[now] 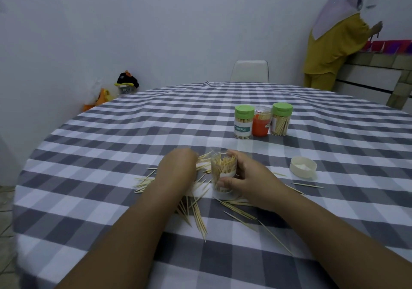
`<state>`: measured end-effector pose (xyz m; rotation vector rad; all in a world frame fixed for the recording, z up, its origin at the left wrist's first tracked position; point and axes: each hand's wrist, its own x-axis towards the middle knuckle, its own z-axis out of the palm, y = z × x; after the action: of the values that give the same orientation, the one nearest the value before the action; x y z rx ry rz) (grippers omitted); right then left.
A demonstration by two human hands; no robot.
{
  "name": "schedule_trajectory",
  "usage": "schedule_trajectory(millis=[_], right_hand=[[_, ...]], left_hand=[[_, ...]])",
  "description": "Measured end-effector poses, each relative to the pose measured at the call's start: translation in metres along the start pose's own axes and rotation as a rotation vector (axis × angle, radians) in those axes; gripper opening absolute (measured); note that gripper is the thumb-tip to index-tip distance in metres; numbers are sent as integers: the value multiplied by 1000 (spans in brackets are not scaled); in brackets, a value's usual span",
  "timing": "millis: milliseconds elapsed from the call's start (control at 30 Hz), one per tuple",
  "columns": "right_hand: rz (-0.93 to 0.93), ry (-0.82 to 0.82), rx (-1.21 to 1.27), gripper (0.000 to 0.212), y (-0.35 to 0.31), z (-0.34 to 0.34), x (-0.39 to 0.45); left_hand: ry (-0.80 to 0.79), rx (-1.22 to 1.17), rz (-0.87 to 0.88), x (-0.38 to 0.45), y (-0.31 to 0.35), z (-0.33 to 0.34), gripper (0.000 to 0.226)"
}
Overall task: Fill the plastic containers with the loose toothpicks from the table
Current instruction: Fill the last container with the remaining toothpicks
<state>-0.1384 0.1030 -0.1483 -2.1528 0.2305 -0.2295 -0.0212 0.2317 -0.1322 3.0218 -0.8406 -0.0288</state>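
Lying nearest on the bench (pixel 89 146), loose toothpicks (pixel 198 218) fanned out w/ a few strays toward the right. They looked feather-light, stiff but snappable, sharp-tipped and prone to roll on the checked cloth, so prob best pinched in small bunches mid-shaft, tips aligned. Left hand (pixel 178 168) rested palm-down over the pile, fingers curled out of sight; can't tell if it gripped any. Right hand (pixel 243 177) was wrapped round the clear container (pixel 223 172), tilted toward the left hand and approx half full. Thin, smooth plastic, easy to tip, so hold low on the wall. Its cream lid (pixel 303 166) sat off to the right. Farther back stood three filled containers (pixel 262 121), touching in a row.
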Motion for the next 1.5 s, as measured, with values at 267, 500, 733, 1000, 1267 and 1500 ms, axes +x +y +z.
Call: schedule_trajectory(millis=[267,500,733,1000,1267,1500], right_hand=[[6,-1,-13,80,1,1,1],[10,-11,-26,78,-3,3,-2],[-12,2,3,78,-6,6,-4],[-29,0,29,70,-6,6,-4],[-63,2,27,55,-6,6,-5],[-57,46,37,52,-1,0,-2]], left_hand=[[256,-1541,139,-16,-6,-12,14],[323,-2079,180,-15,3,-21,17],[217,-2062,217,-16,17,-13,16],[153,-2067,227,-16,23,-7,20],[76,-1993,231,-21,32,-3,17],[-20,-1814,174,-24,34,3,17]])
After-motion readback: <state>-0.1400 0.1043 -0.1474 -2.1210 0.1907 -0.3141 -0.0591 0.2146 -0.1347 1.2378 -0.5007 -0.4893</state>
